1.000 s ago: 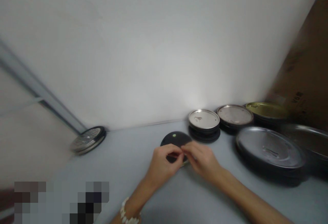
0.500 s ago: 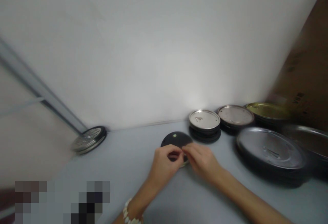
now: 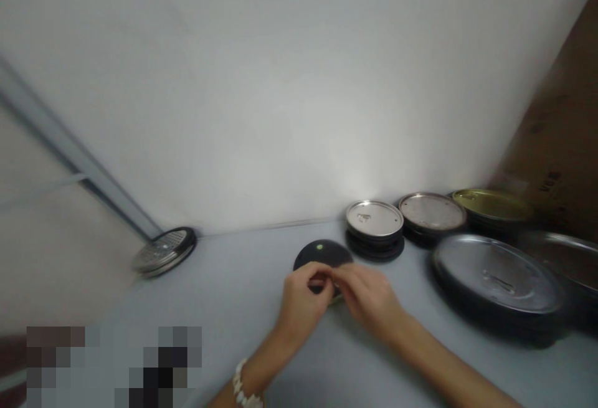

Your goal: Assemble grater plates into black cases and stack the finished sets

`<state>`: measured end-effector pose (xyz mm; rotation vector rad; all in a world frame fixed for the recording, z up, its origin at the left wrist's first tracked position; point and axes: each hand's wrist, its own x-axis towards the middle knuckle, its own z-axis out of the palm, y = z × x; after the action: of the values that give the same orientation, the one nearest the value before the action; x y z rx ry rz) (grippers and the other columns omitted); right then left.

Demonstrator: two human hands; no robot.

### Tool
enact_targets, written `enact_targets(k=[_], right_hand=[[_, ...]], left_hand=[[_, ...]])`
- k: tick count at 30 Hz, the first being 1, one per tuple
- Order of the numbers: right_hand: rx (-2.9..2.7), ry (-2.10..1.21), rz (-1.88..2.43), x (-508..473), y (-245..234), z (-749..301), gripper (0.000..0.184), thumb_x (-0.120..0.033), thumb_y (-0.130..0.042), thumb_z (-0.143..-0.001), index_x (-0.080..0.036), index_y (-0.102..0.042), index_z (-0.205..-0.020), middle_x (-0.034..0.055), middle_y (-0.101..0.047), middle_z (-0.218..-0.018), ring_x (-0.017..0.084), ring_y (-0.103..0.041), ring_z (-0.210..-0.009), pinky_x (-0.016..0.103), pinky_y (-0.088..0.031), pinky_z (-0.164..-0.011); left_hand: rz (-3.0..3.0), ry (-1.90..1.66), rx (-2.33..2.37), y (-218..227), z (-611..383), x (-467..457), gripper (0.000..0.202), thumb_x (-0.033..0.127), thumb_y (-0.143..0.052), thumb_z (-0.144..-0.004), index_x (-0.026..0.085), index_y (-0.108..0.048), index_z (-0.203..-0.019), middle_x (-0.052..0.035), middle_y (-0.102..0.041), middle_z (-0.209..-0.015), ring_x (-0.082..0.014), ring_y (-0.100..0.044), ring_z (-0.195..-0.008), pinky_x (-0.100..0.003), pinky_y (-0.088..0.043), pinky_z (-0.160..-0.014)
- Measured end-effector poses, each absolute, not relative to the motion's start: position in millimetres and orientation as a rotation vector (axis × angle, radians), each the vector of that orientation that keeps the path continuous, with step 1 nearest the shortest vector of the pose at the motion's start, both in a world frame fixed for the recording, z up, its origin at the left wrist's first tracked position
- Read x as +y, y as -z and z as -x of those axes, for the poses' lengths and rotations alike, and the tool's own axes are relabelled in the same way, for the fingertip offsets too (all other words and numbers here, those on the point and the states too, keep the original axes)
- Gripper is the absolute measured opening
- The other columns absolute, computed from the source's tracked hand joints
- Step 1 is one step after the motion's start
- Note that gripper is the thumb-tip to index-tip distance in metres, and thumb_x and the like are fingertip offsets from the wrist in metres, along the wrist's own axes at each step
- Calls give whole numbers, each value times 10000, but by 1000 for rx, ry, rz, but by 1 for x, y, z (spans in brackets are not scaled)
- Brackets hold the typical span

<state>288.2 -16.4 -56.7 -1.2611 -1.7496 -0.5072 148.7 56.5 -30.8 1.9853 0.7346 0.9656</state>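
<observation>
My left hand [image 3: 301,302] and my right hand [image 3: 367,302] meet over the near edge of a dark round lid [image 3: 320,252], which has a small green-yellow dot on its top. Both hands are curled almost closed, with the fingers of each pinched together on that edge, so I have hold of the lid from both sides. A thin pale metal rim [image 3: 336,299] shows under my fingers, though I cannot tell what it belongs to. The lid sits close to the tabletop [image 3: 224,283], just in front of the wall, and I cannot tell whether it is lifted off the surface. A white beaded bracelet [image 3: 245,386] circles my left wrist.

Just behind the lid, a silver lid rests on a dark stack [image 3: 374,220]. Beside that lies a duller metal lid [image 3: 432,212], then a gold-coloured one [image 3: 490,204] near a cardboard box [image 3: 551,146]. To my right sits a large oval metal lid [image 3: 495,277] with a handle on top, and another oval lid [image 3: 560,252] lies past it. Well off to my left, a perforated metal disc [image 3: 163,252] leans at the tabletop's edge by the white wall [image 3: 280,84].
</observation>
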Motion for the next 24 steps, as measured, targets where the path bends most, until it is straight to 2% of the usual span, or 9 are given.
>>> enact_targets(k=[9, 16, 20, 24], right_hand=[[-1693, 567, 1292, -15, 57, -291, 196, -147, -437, -1008, -149, -632, -1032, 94, -746, -862, 200, -719, -728, 288, -563, -657], [-1709, 508, 1253, -15, 61, -293, 177, -141, -473, -996, -158, -630, -1076, 99, -745, -899, 201, -717, -769, 284, -561, -684], [-1641, 303, 1230, -15, 60, -290, 176, -144, -493, -985, -166, -647, -1067, 90, -741, -908, 190, -711, -791, 277, -561, -708], [-1439, -11, 1284, -13, 54, -284, 136, -188, -566, -949, -181, -701, -965, 62, -746, -853, 184, -709, -756, 268, -560, -690]], left_hand=[[-1880, -912, 745, 19, -145, 54, 119, 244, -678, -799, 134, -725, -800, -45, -753, -747, -168, -734, -648, -225, -617, -619], [-1947, -914, 715, 20, -144, 54, 75, 177, -648, -794, 144, -713, -778, -26, -741, -733, -146, -718, -623, -213, -610, -609], [-2058, -1012, 689, 22, -142, 57, 75, 122, -632, -788, 153, -699, -775, -11, -727, -734, -126, -700, -622, -202, -599, -615], [-2219, -1127, 583, 25, -140, 60, 110, 96, -621, -813, 170, -702, -825, -11, -730, -791, -126, -697, -709, -208, -583, -688]])
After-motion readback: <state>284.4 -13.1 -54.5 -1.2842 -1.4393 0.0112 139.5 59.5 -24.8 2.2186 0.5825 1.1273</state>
